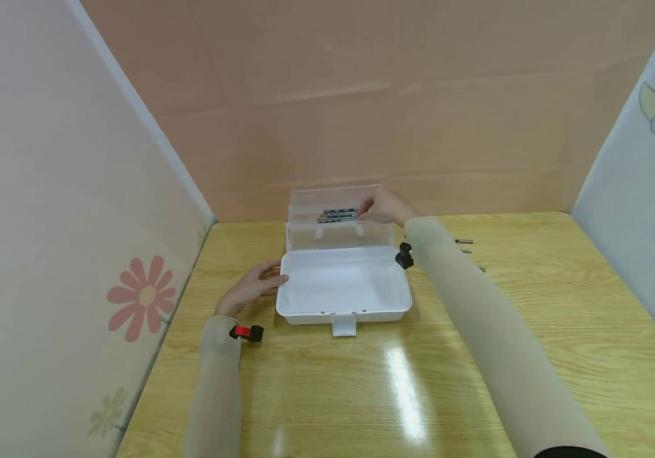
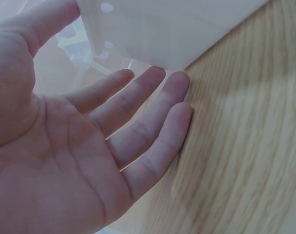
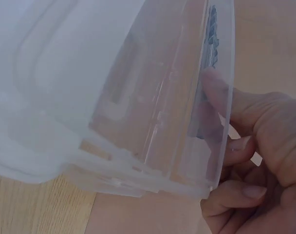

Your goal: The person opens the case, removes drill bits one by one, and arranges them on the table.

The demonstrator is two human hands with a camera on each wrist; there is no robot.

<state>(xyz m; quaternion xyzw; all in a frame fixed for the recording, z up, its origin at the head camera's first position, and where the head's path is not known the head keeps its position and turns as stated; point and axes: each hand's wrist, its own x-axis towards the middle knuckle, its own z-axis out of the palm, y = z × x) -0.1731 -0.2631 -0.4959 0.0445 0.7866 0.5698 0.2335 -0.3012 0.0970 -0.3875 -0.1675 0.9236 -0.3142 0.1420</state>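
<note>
From the front, a hand could pass over the table (image 1: 318, 394) between the left sleeve (image 1: 215, 381) and the right sleeve (image 1: 476, 312), until the white box (image 1: 344, 280), whose latch (image 1: 344, 325) sticks out there. The left hand (image 1: 254, 285) blocks the box's left side, while the right sleeve crosses before the loose drill bits (image 1: 464, 241). Behind, the transparent compartment (image 1: 356, 238) stands near the wall (image 1: 447, 127), its right end occupied by the right hand (image 1: 384, 207).
</note>
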